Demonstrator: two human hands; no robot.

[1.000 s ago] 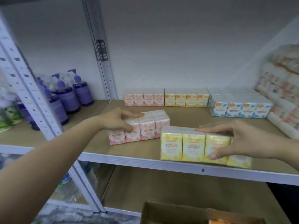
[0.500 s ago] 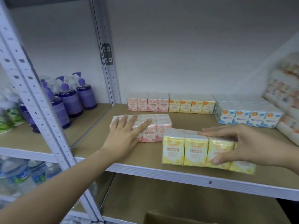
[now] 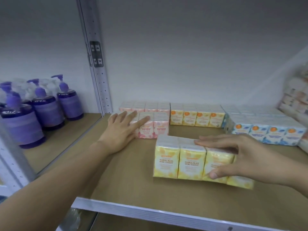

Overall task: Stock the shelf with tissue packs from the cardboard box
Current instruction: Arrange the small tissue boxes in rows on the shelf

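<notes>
Head view: yellow tissue pack (image 3: 180, 161) under right hand (image 3: 246, 160)

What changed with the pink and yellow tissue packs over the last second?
The left hand let go of the pink pack and, fingers flat, pushed it back until it sits against the rear pink row. The right hand kept its grip on the yellow pack, which stayed near the shelf's front edge. The back rows and purple bottles did not move.

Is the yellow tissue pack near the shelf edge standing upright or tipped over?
Upright: the yellow tissue pack shows level printed fronts, base on the shelf.
</notes>
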